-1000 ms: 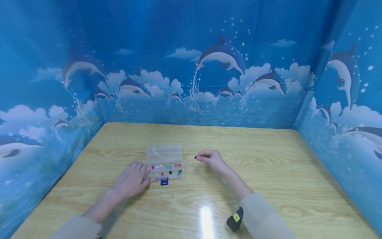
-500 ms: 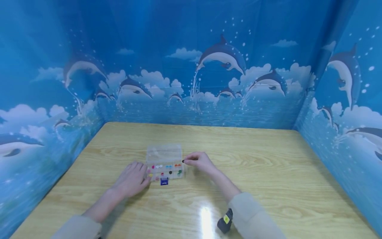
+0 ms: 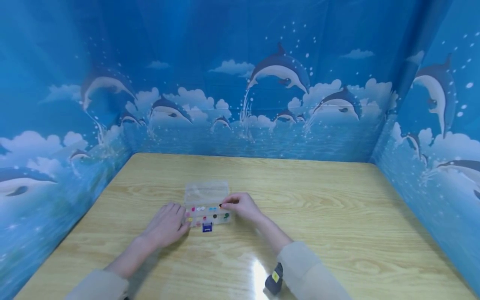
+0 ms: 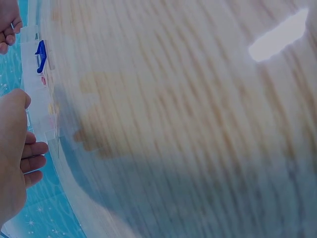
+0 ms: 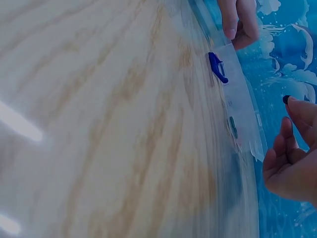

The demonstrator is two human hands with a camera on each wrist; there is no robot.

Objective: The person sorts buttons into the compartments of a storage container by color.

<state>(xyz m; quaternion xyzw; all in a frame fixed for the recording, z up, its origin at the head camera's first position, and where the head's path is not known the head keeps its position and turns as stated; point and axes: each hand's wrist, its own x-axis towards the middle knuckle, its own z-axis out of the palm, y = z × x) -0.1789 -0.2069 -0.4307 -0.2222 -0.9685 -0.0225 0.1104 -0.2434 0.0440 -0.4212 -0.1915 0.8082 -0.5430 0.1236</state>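
A clear plastic compartment box point(image 3: 219, 221) lies on the table with its transparent lid point(image 3: 206, 192) folded back and a blue latch point(image 3: 207, 227) at the front. Small coloured pieces sit in its compartments, among them white, blue, red, yellow and green ones. My left hand point(image 3: 166, 225) rests against the box's left end, thumb by the front corner and fingers extended along the side. Between thumb and forefinger my right hand point(image 3: 241, 207) pinches a small black button-like piece point(image 5: 286, 99), held over the back right compartment. The fingers partly cover the orange pieces there.
The wood-grain table point(image 3: 318, 200) extends to both sides of the box. A blue dolphin-print curtain point(image 3: 232, 137) stands along its back and sides. A dark device point(image 3: 274, 281) is strapped at the right sleeve, and a bright reflection lies beside it.
My right hand has moved left with the black piece, from the table right of the box to above its back right compartment. The left hand and the box have stayed in place.
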